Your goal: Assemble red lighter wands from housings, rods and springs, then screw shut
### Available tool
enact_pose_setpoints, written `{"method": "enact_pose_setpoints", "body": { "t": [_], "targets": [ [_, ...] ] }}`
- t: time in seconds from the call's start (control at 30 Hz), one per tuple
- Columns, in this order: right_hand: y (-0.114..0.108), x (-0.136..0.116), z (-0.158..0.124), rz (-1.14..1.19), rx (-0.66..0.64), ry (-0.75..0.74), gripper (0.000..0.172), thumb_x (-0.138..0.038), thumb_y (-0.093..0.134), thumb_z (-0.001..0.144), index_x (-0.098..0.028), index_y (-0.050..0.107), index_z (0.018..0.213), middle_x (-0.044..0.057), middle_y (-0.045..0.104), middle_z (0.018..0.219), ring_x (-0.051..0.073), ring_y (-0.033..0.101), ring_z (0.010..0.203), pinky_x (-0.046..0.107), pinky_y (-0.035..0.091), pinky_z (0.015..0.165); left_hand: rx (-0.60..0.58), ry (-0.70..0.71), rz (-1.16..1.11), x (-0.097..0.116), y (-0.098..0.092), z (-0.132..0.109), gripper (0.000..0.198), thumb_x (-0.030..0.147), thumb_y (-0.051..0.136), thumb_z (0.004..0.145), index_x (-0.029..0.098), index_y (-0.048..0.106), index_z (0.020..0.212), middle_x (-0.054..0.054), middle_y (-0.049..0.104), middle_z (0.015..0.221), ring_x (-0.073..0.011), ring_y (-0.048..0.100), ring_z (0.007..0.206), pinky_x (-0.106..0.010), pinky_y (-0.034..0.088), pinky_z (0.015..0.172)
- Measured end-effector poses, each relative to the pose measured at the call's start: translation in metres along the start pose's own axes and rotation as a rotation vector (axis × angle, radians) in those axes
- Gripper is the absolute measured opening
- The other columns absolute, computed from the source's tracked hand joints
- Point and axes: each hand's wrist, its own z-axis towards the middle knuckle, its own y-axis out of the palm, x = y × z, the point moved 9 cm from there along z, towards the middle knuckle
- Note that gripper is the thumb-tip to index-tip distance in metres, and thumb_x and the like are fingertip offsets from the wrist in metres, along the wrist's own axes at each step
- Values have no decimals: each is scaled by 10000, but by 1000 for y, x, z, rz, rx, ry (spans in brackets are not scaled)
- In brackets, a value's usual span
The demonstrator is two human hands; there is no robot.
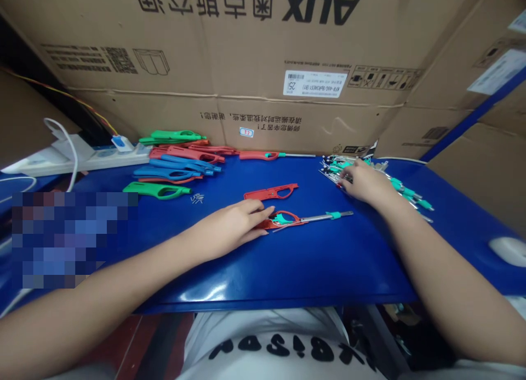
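My left hand (242, 222) rests on the table with its fingers closed over the handle of a red stick lighter (299, 220). The lighter's teal trigger, thin white wire and metal tube with a teal collar are exposed. Just behind it lies a loose red half shell (271, 193). Over on the right, my right hand (361, 182) reaches into a pile of lighter inner parts (405, 194), which have teal triggers, wires and metal tubes. Its fingers are curled down at the near side of the pile; what they pinch is hidden.
Green (158, 190), blue (181, 168) and red handle shells (189, 153) are stacked at the back left, near small metal pins (197, 198). Another red lighter (267, 155) lies by the cardboard wall (246, 106). A power strip (90, 160) stands left; a white mouse (509, 251) lies right.
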Motion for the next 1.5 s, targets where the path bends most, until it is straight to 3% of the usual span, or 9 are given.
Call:
{"method": "enact_pose_setpoints", "body": {
  "t": [0.3,0.57,0.7,0.8,0.93,1.1,1.3,1.4,1.5],
  "targets": [
    [4,4,10,46,15,-43,166,-241,571,912,-143,682,987,169,601,1138,253,638,909,351,477,792,-60,36,131,3,-10,-1,335,368,559,997,214,701,1260,-98,676,1156,-246,672,1025,-365,547,904],
    [-19,6,-3,99,133,-25,162,-291,576,898,-175,657,977,158,613,1145,283,627,926,352,454,694,-43,66,214,11,-8,-1,340,339,475,1034,216,707,1250,-81,685,1100,-219,679,955,-342,530,833],
    [-38,-24,-16,353,308,-230,125,-296,652,814,-186,654,874,106,641,976,250,612,844,356,467,739,-49,68,284,17,-8,-1,337,325,490,1017,184,715,1226,-87,685,1089,-223,674,931,-348,522,790],
    [-36,-57,-31,645,261,-345,170,-354,662,810,-189,639,843,44,609,816,169,532,643,319,442,638,-44,80,294,19,-10,-1,354,362,561,976,155,710,1221,-100,702,1079,-241,677,927,-362,520,770],
    [-21,-106,-59,1010,59,-478,281,-455,660,848,-184,642,917,-9,546,706,125,464,577,265,388,544,84,37,68,11,-20,1,445,494,575,964,156,716,1218,-119,709,1190,-272,679,1051,-388,530,895],
    [-20,-143,-88,1079,48,-673,196,-373,662,882,-177,666,884,-19,583,679,87,416,517,239,352,514,373,-55,-486,-5,-29,2,328,400,617,968,180,732,1182,-77,740,1166,-193,693,1060,-274,531,924],
    [-26,-156,-102,991,89,-849,134,-279,635,919,-182,725,939,9,650,714,98,469,530,241,386,534,374,-187,-796,-17,-12,6,262,374,612,965,175,777,927,-50,781,985,-199,708,937,-289,537,878],
    [-31,-154,-108,899,81,-937,217,-264,620,933,-213,696,1131,52,698,936,115,536,622,252,449,602,354,-259,-941,-26,-7,7,308,419,599,964,154,743,901,-42,752,873,-172,687,825,-283,545,829],
    [-29,-154,-114,728,45,-995,286,-282,655,919,-242,652,1201,84,640,1165,161,618,845,286,501,740,347,-338,-1071,-34,-4,7,336,465,612,944,139,693,925,-23,704,815,-133,648,724,-248,544,725]
  ]
}}
